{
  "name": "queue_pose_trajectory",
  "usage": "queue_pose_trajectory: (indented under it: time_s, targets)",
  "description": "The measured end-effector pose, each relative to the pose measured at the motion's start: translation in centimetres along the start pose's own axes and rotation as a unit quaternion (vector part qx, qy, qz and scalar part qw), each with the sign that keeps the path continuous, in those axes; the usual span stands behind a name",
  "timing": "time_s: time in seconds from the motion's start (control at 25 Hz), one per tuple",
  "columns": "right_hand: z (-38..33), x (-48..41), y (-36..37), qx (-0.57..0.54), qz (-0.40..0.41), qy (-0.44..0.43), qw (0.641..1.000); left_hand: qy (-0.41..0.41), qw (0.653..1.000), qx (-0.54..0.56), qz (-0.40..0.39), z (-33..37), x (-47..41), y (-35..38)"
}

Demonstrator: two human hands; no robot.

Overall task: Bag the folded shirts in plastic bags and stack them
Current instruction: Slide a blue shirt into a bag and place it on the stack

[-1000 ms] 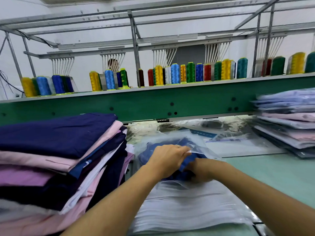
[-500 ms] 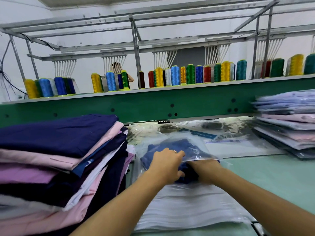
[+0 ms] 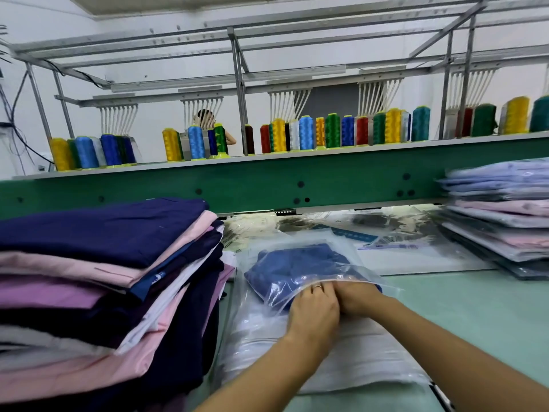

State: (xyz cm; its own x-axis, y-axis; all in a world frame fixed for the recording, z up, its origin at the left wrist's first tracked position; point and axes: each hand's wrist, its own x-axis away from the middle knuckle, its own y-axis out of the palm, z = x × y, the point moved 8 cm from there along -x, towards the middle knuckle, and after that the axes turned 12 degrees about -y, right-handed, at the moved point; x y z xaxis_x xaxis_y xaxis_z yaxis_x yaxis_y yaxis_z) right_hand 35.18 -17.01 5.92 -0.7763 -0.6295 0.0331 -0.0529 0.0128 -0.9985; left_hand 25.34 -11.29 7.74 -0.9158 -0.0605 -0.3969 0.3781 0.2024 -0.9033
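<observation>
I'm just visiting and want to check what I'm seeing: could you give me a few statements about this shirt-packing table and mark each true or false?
1. The blue shirt sits inside a clear plastic bag. True.
2. The top shirt of the left shirt pile is pink. False: it is navy.
3. The left hand and the right hand are both at the bag's mouth. True.
4. The thread spools lie among the shirts. False: they stand in a row above the green beam.
</observation>
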Motion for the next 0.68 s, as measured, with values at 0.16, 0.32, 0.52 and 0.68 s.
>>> queue_pose_trajectory:
  time_s: [0.16,0.32,0.52,0.68]
  targets:
    - [-0.4,0.2,0.5,-0.010,0.043,0.010,0.999,-0.101,0.987,-0.066,-0.107,-2.9,-2.7,2.0]
    - [0.9,0.5,0.4,0.024,0.018,0.045,0.999,-0.134,0.977,-0.010,-0.166,-5.6,-4.6,3.2]
    - [0.7,1.1,-1.2,0.117,0.096,0.073,0.986,-0.084,0.943,-0.248,-0.207,-7.8,-4.5,4.8]
    - [-1.1,0.6,1.3,0.089,-0.001,0.012,0.996,-0.097,0.940,-0.170,-0.280,-7.7,-3.6,6.0]
